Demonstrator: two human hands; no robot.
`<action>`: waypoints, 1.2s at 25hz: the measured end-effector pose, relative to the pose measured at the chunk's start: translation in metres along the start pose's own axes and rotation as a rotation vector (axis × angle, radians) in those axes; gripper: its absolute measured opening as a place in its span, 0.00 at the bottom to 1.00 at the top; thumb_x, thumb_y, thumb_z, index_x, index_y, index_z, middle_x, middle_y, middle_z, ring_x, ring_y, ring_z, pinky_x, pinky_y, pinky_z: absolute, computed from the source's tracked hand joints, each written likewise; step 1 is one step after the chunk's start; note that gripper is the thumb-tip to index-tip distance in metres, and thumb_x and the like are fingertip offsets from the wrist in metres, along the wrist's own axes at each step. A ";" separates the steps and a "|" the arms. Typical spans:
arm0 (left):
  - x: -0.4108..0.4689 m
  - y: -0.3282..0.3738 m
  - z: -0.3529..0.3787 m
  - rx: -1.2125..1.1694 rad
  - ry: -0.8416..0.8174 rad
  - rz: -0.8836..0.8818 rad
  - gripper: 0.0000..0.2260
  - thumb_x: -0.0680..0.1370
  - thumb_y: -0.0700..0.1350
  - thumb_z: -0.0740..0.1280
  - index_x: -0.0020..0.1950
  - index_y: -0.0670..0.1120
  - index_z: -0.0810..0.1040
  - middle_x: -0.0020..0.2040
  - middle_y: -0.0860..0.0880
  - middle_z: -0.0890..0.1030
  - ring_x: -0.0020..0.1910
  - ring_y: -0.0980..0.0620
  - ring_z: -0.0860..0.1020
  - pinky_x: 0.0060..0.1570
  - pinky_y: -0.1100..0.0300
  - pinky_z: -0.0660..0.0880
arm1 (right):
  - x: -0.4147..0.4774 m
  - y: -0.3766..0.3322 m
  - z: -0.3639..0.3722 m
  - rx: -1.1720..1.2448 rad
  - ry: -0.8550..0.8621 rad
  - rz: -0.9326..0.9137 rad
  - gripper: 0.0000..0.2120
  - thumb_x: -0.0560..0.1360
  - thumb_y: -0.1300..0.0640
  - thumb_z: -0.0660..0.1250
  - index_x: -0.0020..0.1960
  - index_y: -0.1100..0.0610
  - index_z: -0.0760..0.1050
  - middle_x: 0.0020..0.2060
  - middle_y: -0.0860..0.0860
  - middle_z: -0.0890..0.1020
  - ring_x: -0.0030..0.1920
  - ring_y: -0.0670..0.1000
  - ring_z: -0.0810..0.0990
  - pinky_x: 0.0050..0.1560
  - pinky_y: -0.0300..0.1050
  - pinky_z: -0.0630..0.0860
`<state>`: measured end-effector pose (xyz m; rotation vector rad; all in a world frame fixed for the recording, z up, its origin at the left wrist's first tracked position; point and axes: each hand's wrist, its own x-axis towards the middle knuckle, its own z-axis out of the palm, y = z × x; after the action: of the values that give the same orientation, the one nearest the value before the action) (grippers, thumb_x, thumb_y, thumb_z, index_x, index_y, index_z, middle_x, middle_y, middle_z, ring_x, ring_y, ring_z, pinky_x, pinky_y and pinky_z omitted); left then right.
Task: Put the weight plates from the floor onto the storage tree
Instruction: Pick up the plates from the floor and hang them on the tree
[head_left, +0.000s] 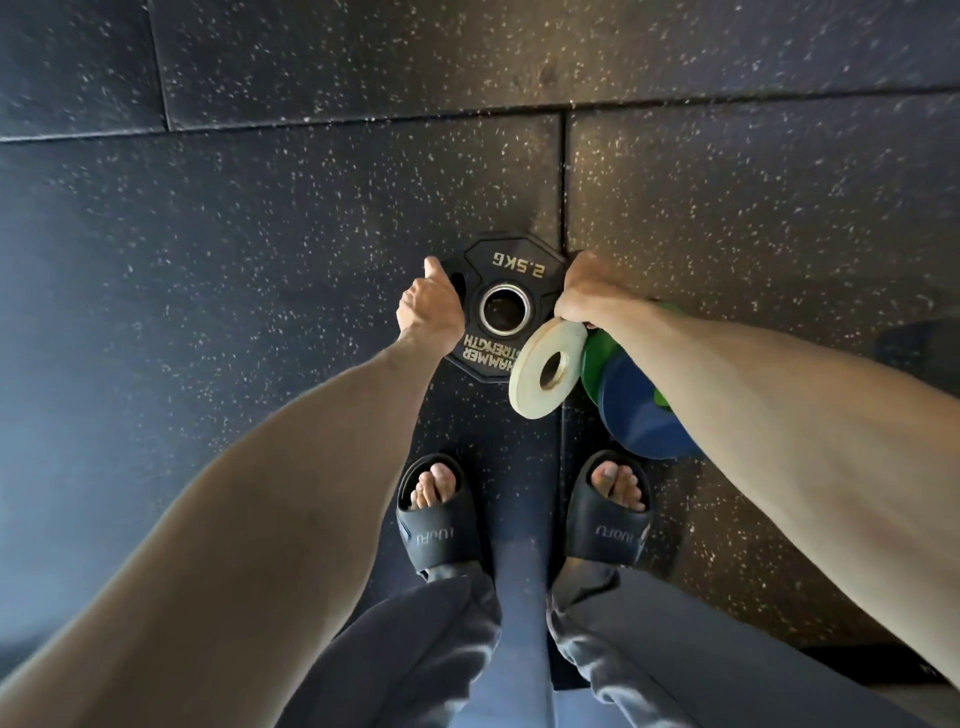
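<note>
In the head view, a black plate (519, 262) marked 2.5KG is seen lying flat on the speckled rubber floor (260, 234), at 12 o'clock from the 2 sandals (441, 530). Its 9 o'clock edge is gripped by the left hand (428, 306), with the fingers curled over the rim. The right hand (582, 296) is curled at the 3 o'clock edge. 3 small plates (530, 374), white, green and blue, are stood on edge at 4 o'clock and seem to be held at their tops by that hand, though its fingers are hidden. The black plate looks hard, stiff and a bit heavy, not easy to break, and is best taken by its rim or its side slots. The storage tree is not seen.
</note>
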<state>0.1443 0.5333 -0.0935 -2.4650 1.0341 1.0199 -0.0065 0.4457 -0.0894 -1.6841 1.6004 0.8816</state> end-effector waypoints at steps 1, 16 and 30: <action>-0.005 -0.002 -0.003 -0.022 0.021 0.013 0.21 0.82 0.38 0.58 0.75 0.40 0.58 0.57 0.37 0.80 0.57 0.38 0.79 0.50 0.49 0.75 | -0.009 -0.001 0.000 -0.005 0.050 0.011 0.24 0.74 0.60 0.72 0.67 0.63 0.70 0.58 0.60 0.79 0.58 0.61 0.80 0.54 0.53 0.78; -0.301 -0.040 -0.356 -0.375 0.271 -0.025 0.15 0.80 0.39 0.62 0.67 0.40 0.67 0.54 0.35 0.81 0.55 0.35 0.79 0.51 0.44 0.75 | -0.373 -0.053 -0.273 -0.012 0.378 -0.292 0.18 0.79 0.54 0.64 0.65 0.62 0.71 0.59 0.60 0.80 0.62 0.61 0.78 0.57 0.51 0.75; -0.695 -0.197 -0.423 -0.929 0.618 -0.691 0.19 0.80 0.54 0.62 0.60 0.38 0.74 0.57 0.35 0.81 0.58 0.36 0.79 0.54 0.49 0.75 | -0.734 -0.154 -0.314 -0.309 0.197 -1.096 0.18 0.75 0.59 0.66 0.61 0.63 0.67 0.55 0.64 0.79 0.55 0.65 0.80 0.47 0.51 0.74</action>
<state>0.1530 0.8203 0.6931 -3.5796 -0.3870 0.5416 0.1367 0.6102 0.6942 -2.4811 0.4246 0.3823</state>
